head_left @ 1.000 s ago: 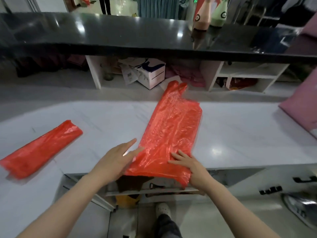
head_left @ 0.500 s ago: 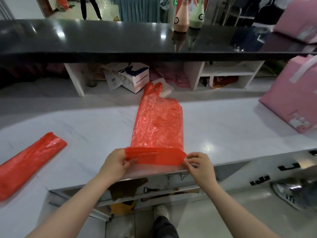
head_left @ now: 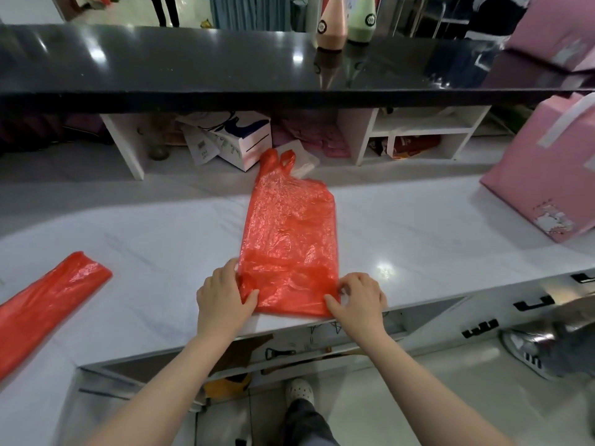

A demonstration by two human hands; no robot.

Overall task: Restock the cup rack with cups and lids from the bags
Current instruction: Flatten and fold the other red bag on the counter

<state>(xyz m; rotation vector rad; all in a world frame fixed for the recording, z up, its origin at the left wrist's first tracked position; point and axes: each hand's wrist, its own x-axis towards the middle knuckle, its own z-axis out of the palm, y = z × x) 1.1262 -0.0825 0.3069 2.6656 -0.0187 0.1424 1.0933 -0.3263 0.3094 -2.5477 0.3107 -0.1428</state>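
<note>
Since half a second ago the near end of the red plastic bag point(head_left: 289, 239) has been folded one turn further up, so the doubled band is deeper and both hands sit higher on the white marble bench point(head_left: 418, 239). Left hand point(head_left: 222, 297): fingers curled along the bag's left edge, thumb lying on top of the fold, pinching the plastic. Right hand point(head_left: 359, 297): fingers bent and bunched at the fold's right corner, thumb on the plastic, gripping that corner. Bag lies flat, long axis running away from the person, folded end at the bench's near edge, twisted handles point(head_left: 280, 160) at the far end. Contents, if any, cannot be told; it looks flattened. Second red bag point(head_left: 48, 300), rolled into a long bundle, lies well to the left of the flat bag, angled, running off the frame edge. Right of the flat bag, well apart, a pink box point(head_left: 544, 175) with a white strap stands on the bench. Beyond the flat bag's handles, white cubbies hold a white and blue carton point(head_left: 238, 140) and pink items, under a glossy black counter point(head_left: 225, 66). On that counter, beyond the bag, a pink bottle point(head_left: 331, 24) and a green bottle point(head_left: 365, 20) stand side by side. Below the flat bag, under the bench edge, an open shelf with small tools, blurred; a white clog point(head_left: 299, 391) on the floor.
</note>
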